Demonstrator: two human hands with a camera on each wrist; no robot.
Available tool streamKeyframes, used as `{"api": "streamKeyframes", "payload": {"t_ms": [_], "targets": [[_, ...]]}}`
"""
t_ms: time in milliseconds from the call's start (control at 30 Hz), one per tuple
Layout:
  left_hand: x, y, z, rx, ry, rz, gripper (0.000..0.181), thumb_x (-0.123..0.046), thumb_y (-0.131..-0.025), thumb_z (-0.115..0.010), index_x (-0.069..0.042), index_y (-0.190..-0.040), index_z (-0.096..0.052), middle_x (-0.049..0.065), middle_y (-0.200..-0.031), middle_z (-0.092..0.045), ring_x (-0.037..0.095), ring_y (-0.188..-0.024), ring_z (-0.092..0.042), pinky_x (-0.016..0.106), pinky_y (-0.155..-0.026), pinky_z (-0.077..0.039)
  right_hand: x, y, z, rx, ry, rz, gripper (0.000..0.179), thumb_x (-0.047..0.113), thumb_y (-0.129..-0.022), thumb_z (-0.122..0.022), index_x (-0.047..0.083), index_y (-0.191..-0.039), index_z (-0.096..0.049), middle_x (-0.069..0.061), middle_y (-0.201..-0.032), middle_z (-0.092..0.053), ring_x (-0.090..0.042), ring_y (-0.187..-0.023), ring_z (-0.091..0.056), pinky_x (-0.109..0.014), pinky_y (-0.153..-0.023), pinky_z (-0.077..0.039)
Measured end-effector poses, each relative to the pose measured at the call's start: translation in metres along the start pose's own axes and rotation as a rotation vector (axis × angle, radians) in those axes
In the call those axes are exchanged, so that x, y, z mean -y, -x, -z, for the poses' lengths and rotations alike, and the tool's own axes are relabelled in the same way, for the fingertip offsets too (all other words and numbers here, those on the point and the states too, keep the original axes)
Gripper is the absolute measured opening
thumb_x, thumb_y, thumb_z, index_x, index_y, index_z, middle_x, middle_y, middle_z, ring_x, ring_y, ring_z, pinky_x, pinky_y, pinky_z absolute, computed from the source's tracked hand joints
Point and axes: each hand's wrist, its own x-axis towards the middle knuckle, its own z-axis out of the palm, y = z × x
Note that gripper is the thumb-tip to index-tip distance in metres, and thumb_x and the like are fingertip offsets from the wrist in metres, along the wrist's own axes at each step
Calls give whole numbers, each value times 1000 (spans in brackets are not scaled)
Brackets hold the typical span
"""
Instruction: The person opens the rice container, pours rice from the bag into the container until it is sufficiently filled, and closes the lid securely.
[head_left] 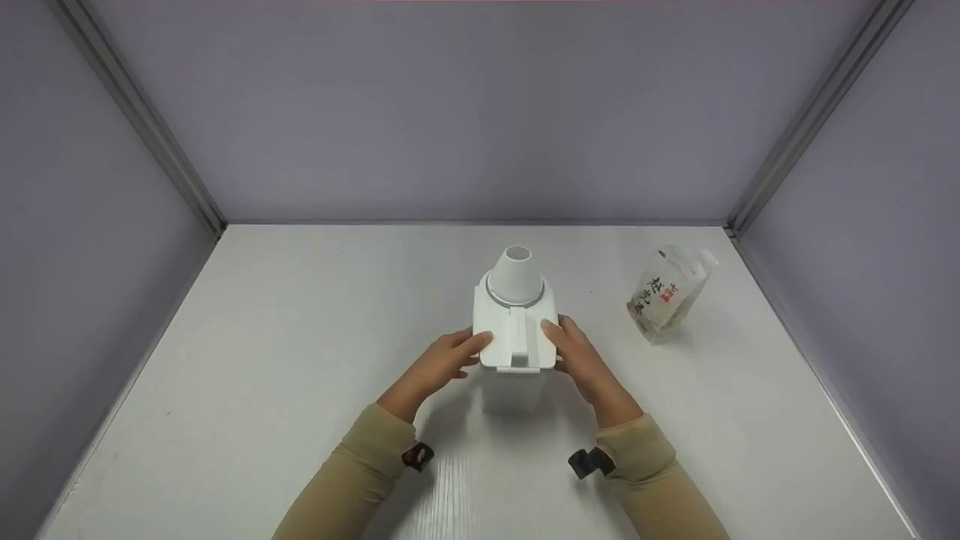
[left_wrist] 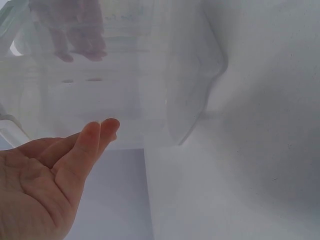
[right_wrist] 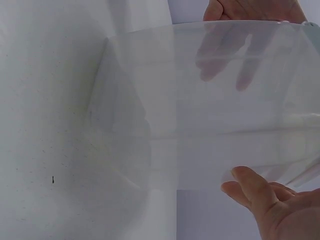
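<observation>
Right of the container (head_left: 517,330), a bag (head_left: 671,296) shows black and red Chinese characters (head_left: 670,292).

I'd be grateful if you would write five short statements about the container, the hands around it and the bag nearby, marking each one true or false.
1. The left hand and the right hand hold the container from opposite sides. True.
2. The printed bag stands to the left of the container. False: in the head view it is on the right.
3. A cone-shaped spout rises from the white lid. True.
4. The container's walls are opaque. False: they are see-through.
5. The sleeves are black. False: they are tan.
</observation>
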Motion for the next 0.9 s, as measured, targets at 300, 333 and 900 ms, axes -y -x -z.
{"api": "streamKeyframes", "payload": {"t_ms": [300, 333, 900], "targets": [[2, -1, -1, -6, -11, -4, 75, -58, -90, -44, -4, -142, -36, 17, -138, -45, 31, -116, -52, 45, -90, -46, -2, -2, 0, 1, -7, 3, 62, 46, -96, -42, 4, -139, -33, -17, -133, -46, -33, -118, -50, -46, -89, -45], [2, -2, -1, -6, -12, -5, 75, -58, -90, -44, -4, -142, -36, 17, -138, -45, 31, -116, -52, 46, -90, -46, -2, -2, 0, 2, -9, 4, 62, 46, -96, -42, 3, -139, -33, -17, -133, -46, -33, -118, -50, -46, -89, -45], [-1, 7, -4, 11, -18, 3, 77, -59, -90, -45, -3, -142, -37, 17, -138, -44, 31, -116, -53, 46, -91, -45, -3, 10, 0, -5, -8, 12, 60, 44, -96, -43, 3, -139, -34, -17, -134, -46, -32, -119, -49, -47, -90, -44]]}}
